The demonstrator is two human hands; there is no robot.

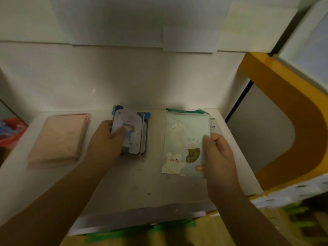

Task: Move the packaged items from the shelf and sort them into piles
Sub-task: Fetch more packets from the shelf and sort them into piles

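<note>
Three piles of packaged items lie on the white shelf (156, 183). A pink pile (60, 139) rests at the left, untouched. In the middle is a blue pile (134, 132) with a cartoon figure on its top pack; my left hand (106, 139) grips its left edge, thumb on top. At the right lies a pale green pile (184, 139) showing footprints and a white bear; my right hand (218, 153) holds its right edge, fingers curled over the top pack.
A white wall (142, 77) closes the back of the shelf. A yellow-and-brown curved panel (292, 112) stands at the right. Something red (10, 130) sits beyond the shelf's left edge. Brown cardboard with green tape (142, 233) lies below the front edge.
</note>
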